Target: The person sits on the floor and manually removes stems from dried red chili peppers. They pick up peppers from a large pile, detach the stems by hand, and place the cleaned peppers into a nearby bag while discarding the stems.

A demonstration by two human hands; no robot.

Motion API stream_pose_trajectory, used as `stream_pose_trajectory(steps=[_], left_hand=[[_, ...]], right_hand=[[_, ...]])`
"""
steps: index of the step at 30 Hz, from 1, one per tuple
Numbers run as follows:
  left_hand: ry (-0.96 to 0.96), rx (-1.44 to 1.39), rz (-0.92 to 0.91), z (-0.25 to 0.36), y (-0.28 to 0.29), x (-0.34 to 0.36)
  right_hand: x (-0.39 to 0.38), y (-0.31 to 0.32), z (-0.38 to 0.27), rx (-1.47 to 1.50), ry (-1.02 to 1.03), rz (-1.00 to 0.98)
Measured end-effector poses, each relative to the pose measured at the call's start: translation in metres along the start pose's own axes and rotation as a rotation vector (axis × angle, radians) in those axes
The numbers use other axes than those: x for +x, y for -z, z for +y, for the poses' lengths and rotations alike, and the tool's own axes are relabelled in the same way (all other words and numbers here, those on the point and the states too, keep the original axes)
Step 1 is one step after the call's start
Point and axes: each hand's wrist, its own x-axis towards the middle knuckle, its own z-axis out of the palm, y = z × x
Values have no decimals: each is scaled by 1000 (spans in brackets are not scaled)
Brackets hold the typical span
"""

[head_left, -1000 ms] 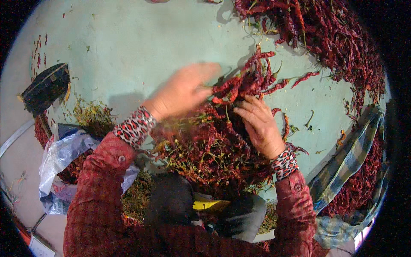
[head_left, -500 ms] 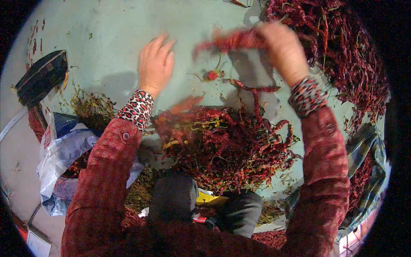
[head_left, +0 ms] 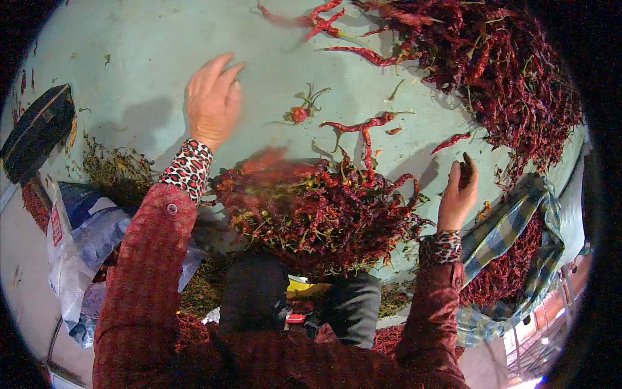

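Observation:
My left hand [head_left: 214, 100] hovers over the pale green surface [head_left: 162, 39], fingers stretched out and nothing in them. To the right, my right hand [head_left: 458, 194] is raised beside a checked bag, its fingers half curled and apart, with no chilli seen in it. Between my arms lies a heap of dried red chillies [head_left: 324, 217] with stems and yellowish bits. A few single chillies [head_left: 366, 123] lie just beyond the heap, with a small red chilli on a stem [head_left: 299, 115] near them. Several long chillies [head_left: 324, 23] lie at the top, next to a large chilli pile [head_left: 512, 71].
The checked bag [head_left: 547, 220] at the right holds red chillies. At the left are a white and blue woven sack [head_left: 68, 259], a black pouch-like thing [head_left: 39, 133] and a clump of dry stems [head_left: 120, 172]. My knees [head_left: 253, 292] are close below the heap.
My right hand has let go of a bunch of chillies and come down to the right. Long chillies now lie beside the big pile. My left hand stays raised and stretched out.

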Motion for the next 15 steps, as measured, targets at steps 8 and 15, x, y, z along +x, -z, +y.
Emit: stream_pose_trajectory(steps=[8,15], left_hand=[[24,-29,-16,-1,3,2],[79,-39,-37,6,11,4]], right_hand=[[69,-28,-11,-93,95,50],[65,-75,-76,-216,477,-297]])
